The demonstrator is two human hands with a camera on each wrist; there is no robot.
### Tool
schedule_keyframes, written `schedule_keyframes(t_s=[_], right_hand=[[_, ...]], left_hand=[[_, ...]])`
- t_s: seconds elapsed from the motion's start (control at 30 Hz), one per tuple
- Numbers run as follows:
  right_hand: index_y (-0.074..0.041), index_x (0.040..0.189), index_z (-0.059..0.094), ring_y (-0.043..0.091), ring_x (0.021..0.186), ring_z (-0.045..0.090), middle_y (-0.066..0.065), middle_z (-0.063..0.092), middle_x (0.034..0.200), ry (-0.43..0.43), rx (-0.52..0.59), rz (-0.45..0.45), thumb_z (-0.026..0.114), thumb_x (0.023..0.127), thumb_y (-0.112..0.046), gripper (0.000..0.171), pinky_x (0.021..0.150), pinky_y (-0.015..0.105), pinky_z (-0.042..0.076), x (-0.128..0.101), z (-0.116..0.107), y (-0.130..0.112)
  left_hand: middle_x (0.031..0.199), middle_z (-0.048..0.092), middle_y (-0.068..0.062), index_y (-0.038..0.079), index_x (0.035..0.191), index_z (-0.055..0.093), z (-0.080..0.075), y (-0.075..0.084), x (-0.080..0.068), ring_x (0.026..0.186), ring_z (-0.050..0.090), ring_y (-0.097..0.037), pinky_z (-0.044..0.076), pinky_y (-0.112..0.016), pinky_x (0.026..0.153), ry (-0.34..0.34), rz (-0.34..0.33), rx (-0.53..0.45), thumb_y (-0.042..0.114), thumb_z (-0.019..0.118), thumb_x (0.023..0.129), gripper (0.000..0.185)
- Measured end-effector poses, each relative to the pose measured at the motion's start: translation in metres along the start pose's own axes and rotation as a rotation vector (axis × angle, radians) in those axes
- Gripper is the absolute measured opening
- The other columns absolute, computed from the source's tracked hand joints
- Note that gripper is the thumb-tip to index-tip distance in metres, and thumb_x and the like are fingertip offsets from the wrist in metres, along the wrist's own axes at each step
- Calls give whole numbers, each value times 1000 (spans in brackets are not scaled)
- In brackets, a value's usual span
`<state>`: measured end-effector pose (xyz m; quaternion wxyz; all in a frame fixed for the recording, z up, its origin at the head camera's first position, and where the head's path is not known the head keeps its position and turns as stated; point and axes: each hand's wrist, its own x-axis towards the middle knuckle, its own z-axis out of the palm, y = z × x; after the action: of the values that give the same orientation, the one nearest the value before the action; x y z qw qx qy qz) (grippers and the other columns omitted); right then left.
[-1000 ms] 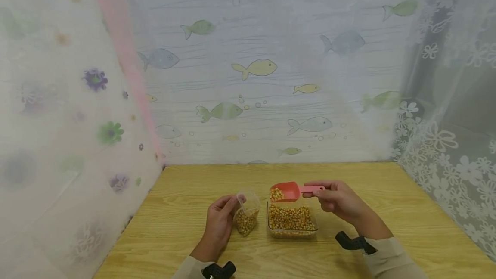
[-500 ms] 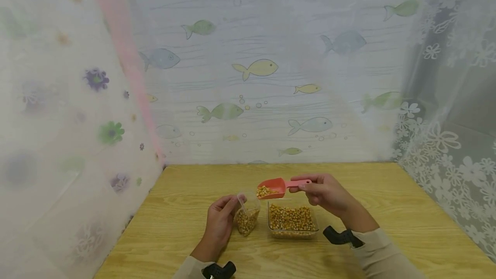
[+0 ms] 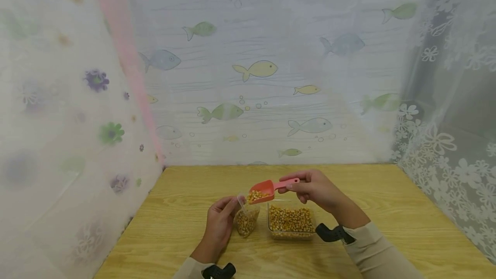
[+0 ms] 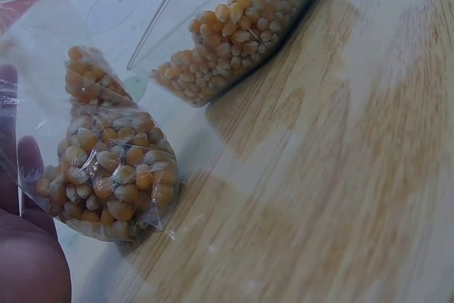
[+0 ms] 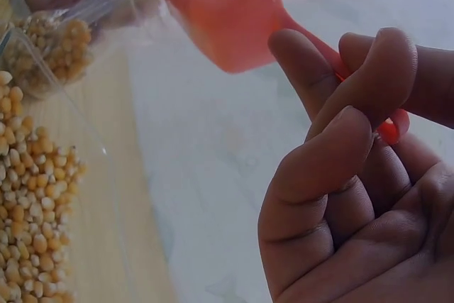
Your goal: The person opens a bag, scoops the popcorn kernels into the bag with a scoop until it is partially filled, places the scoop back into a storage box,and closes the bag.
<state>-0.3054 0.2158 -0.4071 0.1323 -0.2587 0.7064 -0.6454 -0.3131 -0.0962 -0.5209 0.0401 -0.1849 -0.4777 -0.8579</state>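
From the head view, I saw my right hand (image 3: 315, 186) pinching the handle of the small red plastic scoop (image 3: 267, 190), which carried yellow corn kernels. Its long axis ran leftward and slightly down from that grip, its mouth just above the open top of the small clear plastic bag of kernels (image 3: 246, 218). My left hand (image 3: 218, 223), the nearer one, pinched the bag's edge beside the clear rectangular tub of kernels (image 3: 291, 223) on the wooden worktop (image 3: 387, 210).

At the left wrist, the bag (image 4: 106, 168) lay against my fingers (image 4: 14, 175), the tub (image 4: 234, 26) just beyond.

At the right wrist, fingers (image 5: 340, 104) curled round the scoop (image 5: 220, 15); the bag (image 5: 60, 40) lay beyond its tip.
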Motion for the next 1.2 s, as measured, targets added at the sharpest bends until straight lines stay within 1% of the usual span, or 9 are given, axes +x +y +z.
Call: schedule_keyframes(t_s=[0.17,0.33,0.47,0.6,0.7,0.87,0.93,1.1,1.2], right_hand=[[2,139,62,12,53,36,20,76,117,2,-17,1,62,105,-18,39,56,25,41,2,5,-7],[-1,136,65,11,53,42,19,77,115,24,-60,22,65,104,-19,37,56,25,46,6,8,-12],[-4,134,68,11,54,47,16,78,112,44,-136,33,68,102,-22,36,56,27,49,11,10,-20],[-7,131,70,14,56,54,11,80,104,54,-242,36,69,102,-23,33,55,29,53,16,14,-32],[-8,130,71,16,57,60,8,81,100,42,-306,33,68,101,-20,31,55,30,54,20,18,-41],[-5,129,72,19,59,67,8,81,98,10,-379,-1,68,100,-14,31,54,29,54,24,22,-52],[-5,129,72,21,60,68,7,81,98,9,-405,-7,68,99,-13,31,53,30,55,24,23,-57],[-8,127,73,24,62,70,5,81,98,21,-450,10,67,97,-10,30,54,31,55,25,26,-67],[-9,127,73,25,63,71,3,81,97,24,-474,13,66,97,-10,30,55,33,57,25,28,-74]], left_hand=[[103,81,-1,15,98,82,-1,0,1,103,76,-13,57,-28,96,3,-8,7,4,59,105,26],[104,81,-1,14,100,82,-2,1,1,103,76,-14,57,-28,96,-9,-9,12,4,59,105,26],[104,81,-1,13,100,82,-3,1,2,102,76,-14,57,-28,96,-11,-8,8,5,59,105,25],[103,81,-2,13,100,82,-4,1,3,103,76,-14,58,-28,96,-9,-5,0,5,60,105,24],[103,81,-1,13,98,82,-5,0,4,103,76,-13,58,-28,96,4,-9,0,5,61,104,23],[102,80,-1,13,95,81,-5,0,6,103,75,-13,58,-29,95,33,-21,14,7,63,103,21],[102,80,-2,12,96,81,-6,0,7,102,75,-14,58,-29,96,22,-19,12,7,63,104,21],[103,81,-2,11,102,81,-9,-2,9,104,76,-16,57,-30,98,-32,-1,-2,4,58,106,24],[104,81,-2,11,103,81,-8,-1,8,104,76,-16,57,-29,97,-32,1,0,4,58,105,24]])
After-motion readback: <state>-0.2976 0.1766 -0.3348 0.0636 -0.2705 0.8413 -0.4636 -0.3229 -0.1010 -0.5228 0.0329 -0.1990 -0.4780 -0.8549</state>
